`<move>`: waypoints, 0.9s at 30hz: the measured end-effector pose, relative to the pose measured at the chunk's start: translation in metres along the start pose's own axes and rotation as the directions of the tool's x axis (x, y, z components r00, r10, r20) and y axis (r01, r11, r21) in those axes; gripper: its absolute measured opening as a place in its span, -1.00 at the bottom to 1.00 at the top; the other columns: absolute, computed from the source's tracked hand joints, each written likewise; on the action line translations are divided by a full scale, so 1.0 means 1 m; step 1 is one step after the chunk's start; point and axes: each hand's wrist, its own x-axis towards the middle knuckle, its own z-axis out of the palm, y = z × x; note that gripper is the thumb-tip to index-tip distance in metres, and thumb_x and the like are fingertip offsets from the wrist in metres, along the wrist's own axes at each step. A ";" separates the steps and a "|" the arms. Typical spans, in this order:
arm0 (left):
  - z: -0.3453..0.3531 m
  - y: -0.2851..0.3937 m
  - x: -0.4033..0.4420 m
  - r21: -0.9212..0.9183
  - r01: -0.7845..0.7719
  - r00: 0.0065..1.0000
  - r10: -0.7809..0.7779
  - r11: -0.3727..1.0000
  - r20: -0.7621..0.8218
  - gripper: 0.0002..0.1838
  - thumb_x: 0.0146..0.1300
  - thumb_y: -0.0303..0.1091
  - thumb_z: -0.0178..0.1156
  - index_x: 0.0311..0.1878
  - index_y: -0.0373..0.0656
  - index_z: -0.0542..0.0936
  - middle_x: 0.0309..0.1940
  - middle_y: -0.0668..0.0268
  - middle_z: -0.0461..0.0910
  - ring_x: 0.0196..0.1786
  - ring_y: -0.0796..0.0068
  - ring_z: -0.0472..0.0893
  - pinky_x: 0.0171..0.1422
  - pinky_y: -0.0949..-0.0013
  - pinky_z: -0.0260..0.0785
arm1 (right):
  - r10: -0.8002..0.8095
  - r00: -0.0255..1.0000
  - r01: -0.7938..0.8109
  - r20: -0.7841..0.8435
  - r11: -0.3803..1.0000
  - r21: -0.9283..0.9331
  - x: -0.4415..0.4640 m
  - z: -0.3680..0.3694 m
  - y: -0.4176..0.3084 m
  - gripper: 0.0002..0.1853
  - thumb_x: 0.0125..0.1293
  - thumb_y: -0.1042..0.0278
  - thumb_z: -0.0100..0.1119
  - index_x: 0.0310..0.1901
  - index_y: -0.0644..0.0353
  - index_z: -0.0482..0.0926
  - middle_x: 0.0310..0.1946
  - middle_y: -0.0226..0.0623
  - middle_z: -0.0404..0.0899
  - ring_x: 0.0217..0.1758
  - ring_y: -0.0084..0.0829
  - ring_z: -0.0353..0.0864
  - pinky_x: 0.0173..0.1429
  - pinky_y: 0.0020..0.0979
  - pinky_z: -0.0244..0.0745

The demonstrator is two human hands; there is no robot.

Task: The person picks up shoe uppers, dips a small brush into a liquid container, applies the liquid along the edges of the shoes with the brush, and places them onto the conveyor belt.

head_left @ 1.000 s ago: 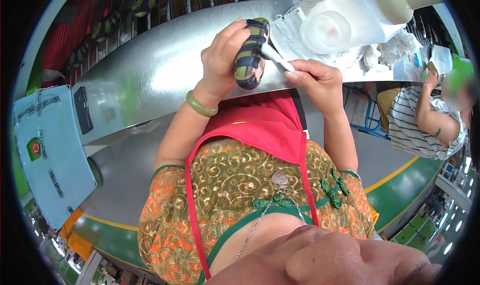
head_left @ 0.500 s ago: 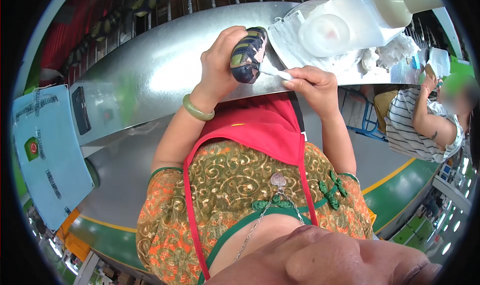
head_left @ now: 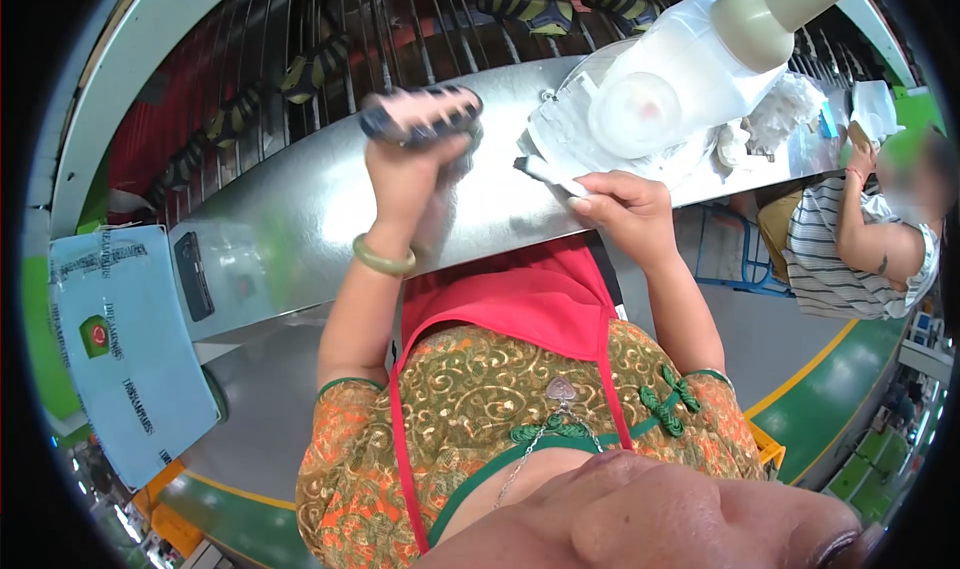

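Nearest to the camera you wear a patterned top of olive and orange cloth [head_left: 480,394], with a bright red apron [head_left: 505,309] over it. Your right hand [head_left: 630,209] pinches the white handle of a small dark-tipped brush [head_left: 548,176] above the shiny metal table [head_left: 320,194]. Your left hand [head_left: 403,174], with a pale green bangle [head_left: 383,258] at the wrist, grasps a dark and pink striped shoe [head_left: 425,115], which is blurred and stands over the table's far edge, apart from the brush. To the left, near a flat dark phone-like object [head_left: 195,275], is a light blue box [head_left: 150,344]; its black print seems to say "DREAMPAIRS", and a red round mark sits on a dark green patch. On the right there is a translucent plastic bottle with beige spout [head_left: 690,64]. Farther, olive and dark shoes [head_left: 528,11] lie on metal bars [head_left: 415,29], and at far right another person in striped clothes [head_left: 825,229] is working.
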 end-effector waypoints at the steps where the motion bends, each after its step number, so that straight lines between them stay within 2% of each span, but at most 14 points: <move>1: -0.002 0.003 0.017 -0.188 0.189 0.979 -0.200 0.964 -0.042 -0.48 -0.12 -0.64 0.38 -0.03 -0.18 0.46 -0.21 0.30 0.61 -0.20 0.48 0.62 -0.11 0.45 0.53 | 0.030 0.999 -0.028 -0.011 0.993 0.112 -0.001 -0.001 0.001 -0.84 0.11 0.53 0.34 -0.24 0.31 0.69 -0.45 -0.38 0.65 -0.42 -0.67 0.53 -0.32 -0.61 0.42; 2: -0.005 0.002 0.031 -0.372 0.351 0.917 -0.396 0.859 -0.048 -0.50 -0.11 -0.63 0.39 -0.04 -0.18 0.47 -0.24 0.29 0.62 -0.22 0.48 0.63 -0.18 0.47 0.54 | 0.060 0.998 -0.055 -0.017 0.973 0.223 -0.001 -0.001 0.002 -0.83 0.12 0.53 0.34 -0.23 0.33 0.69 -0.43 -0.41 0.65 -0.41 -0.69 0.51 -0.31 -0.62 0.41; 6: -0.010 -0.054 0.087 -0.430 0.643 0.705 -0.710 0.634 0.007 -0.68 0.08 -0.49 0.34 -0.07 -0.27 0.54 -0.18 0.23 0.63 -0.27 0.38 0.64 -0.32 0.39 0.57 | 0.126 0.992 -0.128 0.027 0.936 0.329 0.001 0.002 0.009 -0.82 0.13 0.54 0.33 -0.21 0.34 0.68 -0.43 -0.47 0.62 -0.41 -0.72 0.47 -0.32 -0.65 0.37; 8: -0.001 -0.082 0.109 -0.430 0.690 0.648 -0.762 0.582 0.007 -0.67 0.07 -0.50 0.34 -0.09 -0.34 0.53 -0.20 0.18 0.63 -0.25 0.34 0.65 -0.28 0.34 0.59 | 0.138 0.990 -0.141 0.031 0.943 0.301 0.002 0.004 0.017 -0.82 0.13 0.54 0.32 -0.20 0.34 0.68 -0.45 -0.49 0.59 -0.43 -0.73 0.44 -0.35 -0.67 0.33; 12: 0.023 -0.115 0.123 -0.473 0.614 0.679 -0.729 0.632 -0.092 -0.61 0.04 -0.46 0.37 -0.10 -0.49 0.51 -0.25 0.05 0.62 -0.26 0.24 0.66 -0.27 0.29 0.63 | 0.158 0.987 -0.155 0.018 0.932 0.328 -0.001 0.002 0.016 -0.81 0.14 0.54 0.31 -0.19 0.33 0.67 -0.48 -0.48 0.58 -0.48 -0.74 0.41 -0.43 -0.67 0.27; 14: 0.024 -0.114 0.125 -0.300 0.740 0.592 -0.795 0.602 -0.133 -0.57 0.02 -0.37 0.41 -0.13 -0.49 0.53 -0.25 0.00 0.61 -0.34 0.22 0.67 -0.30 0.32 0.63 | 0.155 0.988 -0.155 0.025 0.935 0.319 -0.001 -0.002 0.017 -0.81 0.13 0.54 0.31 -0.19 0.34 0.67 -0.49 -0.47 0.57 -0.51 -0.74 0.40 -0.47 -0.66 0.25; 16: 0.016 -0.113 0.123 -0.214 0.757 0.605 -0.786 0.618 -0.128 -0.55 0.03 -0.26 0.42 -0.19 -0.49 0.55 -0.34 -0.02 0.61 -0.43 0.26 0.65 -0.35 0.39 0.57 | 0.138 0.990 -0.126 0.003 0.899 0.418 -0.003 -0.005 0.024 -0.81 0.13 0.55 0.32 -0.18 0.35 0.67 -0.50 -0.45 0.57 -0.53 -0.74 0.38 -0.48 -0.66 0.24; 18: 0.005 -0.096 0.121 0.147 0.812 0.578 -0.813 0.565 -0.070 -0.53 0.08 -0.14 0.39 -0.25 -0.47 0.57 -0.47 0.05 0.60 -0.48 0.32 0.62 -0.39 0.40 0.48 | 0.136 0.991 -0.126 0.006 0.897 0.423 -0.004 -0.004 0.023 -0.80 0.13 0.56 0.32 -0.18 0.35 0.66 -0.51 -0.45 0.57 -0.54 -0.74 0.37 -0.49 -0.67 0.23; 19: 0.003 -0.103 0.121 0.309 0.753 0.628 -0.775 0.581 -0.072 -0.52 0.09 -0.03 0.36 -0.29 -0.38 0.59 -0.55 0.14 0.59 -0.50 0.36 0.59 -0.36 0.39 0.43 | 0.133 0.991 -0.120 -0.003 0.900 0.419 -0.003 -0.004 0.023 -0.80 0.13 0.57 0.32 -0.18 0.35 0.66 -0.51 -0.45 0.57 -0.54 -0.74 0.38 -0.49 -0.68 0.22; 20: 0.000 -0.101 0.119 0.309 0.756 0.625 -0.776 0.578 -0.079 -0.52 0.09 -0.03 0.36 -0.29 -0.38 0.59 -0.55 0.14 0.59 -0.50 0.36 0.59 -0.36 0.39 0.43 | 0.132 0.991 -0.115 -0.012 0.903 0.415 -0.003 -0.003 0.022 -0.80 0.13 0.57 0.32 -0.18 0.35 0.66 -0.51 -0.46 0.56 -0.54 -0.74 0.38 -0.49 -0.68 0.22; 22: -0.005 -0.100 0.118 0.540 0.550 0.745 -0.666 0.637 0.026 -0.53 0.07 0.04 0.36 -0.30 -0.26 0.63 -0.54 0.21 0.60 -0.47 0.40 0.60 -0.28 0.38 0.45 | 0.137 0.990 -0.117 -0.029 0.919 0.376 -0.004 -0.007 0.022 -0.79 0.13 0.57 0.31 -0.17 0.35 0.66 -0.51 -0.46 0.57 -0.54 -0.74 0.38 -0.49 -0.68 0.23; 24: -0.020 -0.085 0.124 0.713 0.334 0.897 -0.439 0.616 -0.040 -0.62 -0.08 0.00 0.42 -0.36 -0.12 0.63 -0.40 0.13 0.66 -0.25 0.18 0.65 -0.10 0.21 0.46 | 0.140 0.989 -0.119 -0.041 0.933 0.339 -0.006 -0.016 0.025 -0.79 0.13 0.57 0.31 -0.16 0.35 0.66 -0.51 -0.46 0.57 -0.54 -0.74 0.39 -0.48 -0.69 0.23; 26: -0.044 -0.098 0.134 0.880 0.072 0.993 -0.112 0.469 -0.021 -0.73 -0.06 -0.13 0.36 -0.36 -0.09 0.64 -0.40 0.11 0.66 -0.21 0.17 0.65 -0.12 0.17 0.48 | 0.138 0.977 -0.110 -0.164 0.980 0.167 -0.010 -0.034 0.033 -0.78 0.14 0.56 0.29 -0.14 0.34 0.66 -0.50 -0.45 0.59 -0.55 -0.74 0.39 -0.49 -0.70 0.24; 27: -0.057 -0.111 0.140 0.933 0.006 0.997 -0.072 0.359 0.022 -0.67 -0.04 -0.20 0.31 -0.15 -0.02 0.61 -0.18 0.24 0.62 -0.08 0.14 0.60 -0.06 0.11 0.49 | 0.119 0.970 -0.089 -0.212 0.985 0.147 -0.011 -0.046 0.039 -0.77 0.14 0.54 0.28 -0.13 0.33 0.66 -0.51 -0.44 0.59 -0.56 -0.75 0.38 -0.50 -0.70 0.24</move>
